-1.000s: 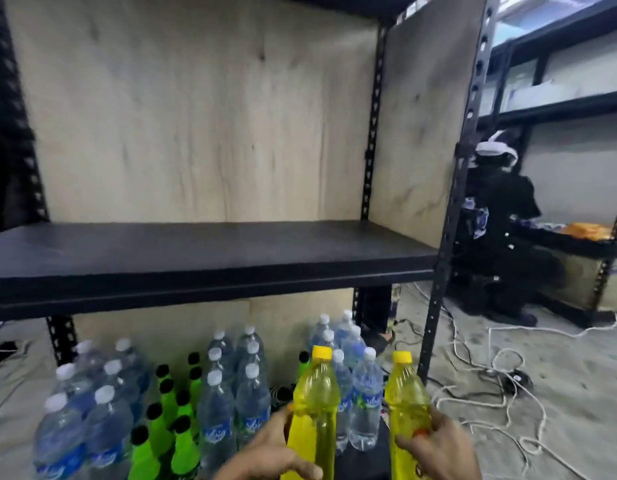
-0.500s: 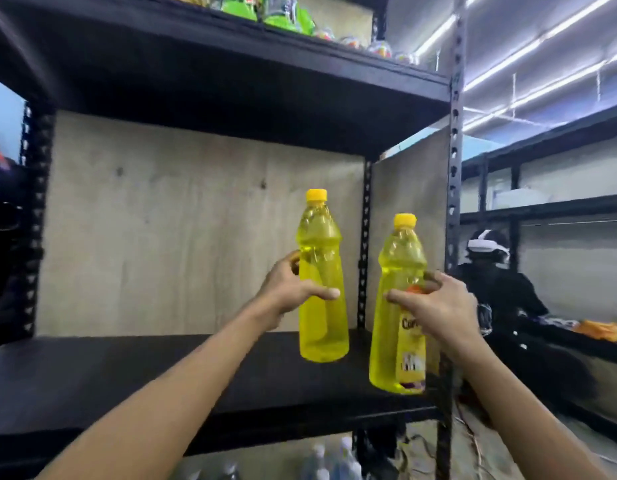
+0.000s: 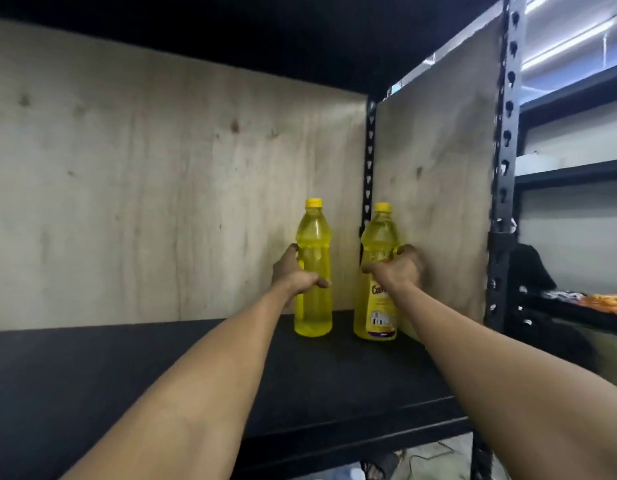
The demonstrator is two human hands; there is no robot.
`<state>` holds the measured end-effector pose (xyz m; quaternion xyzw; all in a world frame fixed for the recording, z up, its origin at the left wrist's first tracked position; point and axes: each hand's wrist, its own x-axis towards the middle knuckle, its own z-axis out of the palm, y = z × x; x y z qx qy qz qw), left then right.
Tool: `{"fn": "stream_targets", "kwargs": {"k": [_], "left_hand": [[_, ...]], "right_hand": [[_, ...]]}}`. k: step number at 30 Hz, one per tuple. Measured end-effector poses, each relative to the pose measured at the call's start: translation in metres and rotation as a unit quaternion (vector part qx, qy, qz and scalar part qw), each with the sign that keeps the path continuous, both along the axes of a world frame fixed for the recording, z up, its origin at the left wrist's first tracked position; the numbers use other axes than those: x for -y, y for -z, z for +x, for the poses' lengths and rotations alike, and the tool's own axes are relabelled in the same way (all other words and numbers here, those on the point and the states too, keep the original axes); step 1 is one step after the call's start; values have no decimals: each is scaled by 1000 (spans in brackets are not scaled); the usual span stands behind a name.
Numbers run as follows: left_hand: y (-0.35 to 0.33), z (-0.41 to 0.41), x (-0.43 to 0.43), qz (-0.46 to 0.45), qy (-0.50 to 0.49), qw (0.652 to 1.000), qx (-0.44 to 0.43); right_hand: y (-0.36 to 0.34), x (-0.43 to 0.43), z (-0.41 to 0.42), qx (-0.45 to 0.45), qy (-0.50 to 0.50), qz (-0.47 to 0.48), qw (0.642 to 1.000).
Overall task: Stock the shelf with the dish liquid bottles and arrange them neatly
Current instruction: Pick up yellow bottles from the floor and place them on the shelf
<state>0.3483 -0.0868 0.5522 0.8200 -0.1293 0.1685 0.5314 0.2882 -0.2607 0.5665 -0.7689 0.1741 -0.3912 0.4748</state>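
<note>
Two yellow dish liquid bottles with yellow caps stand upright at the back right corner of the black shelf [image 3: 161, 368]. My left hand [image 3: 295, 275] grips the left bottle [image 3: 313, 306] around its middle. My right hand [image 3: 399, 270] holds the right bottle [image 3: 378, 317], whose label faces me, close to the wooden side panel. Both bottle bases appear to rest on the shelf board. A small gap separates the two bottles.
A wooden back panel [image 3: 144, 188] and wooden side panel [image 3: 438, 188] close the shelf bay. A black perforated upright [image 3: 504, 168] stands at the front right. Another shelf board lies overhead. A neighbouring rack [image 3: 577, 174] holds orange items at right.
I lifted both bottles from the floor stock up to the shelf, then pushed them back into the rear right corner and set them down.
</note>
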Motion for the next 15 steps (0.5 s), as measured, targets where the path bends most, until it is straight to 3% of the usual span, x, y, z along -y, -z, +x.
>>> {"fn": "stream_targets", "kwargs": {"k": [8, 12, 15], "left_hand": [[15, 26, -4, 28, 34, 999, -2], [14, 4, -8, 173, 16, 980, -94], [6, -53, -31, 141, -42, 989, -31]], "right_hand": [[20, 11, 32, -21, 7, -66, 998], [16, 2, -1, -64, -34, -80, 994], [24, -20, -63, -36, -44, -122, 991]]}}
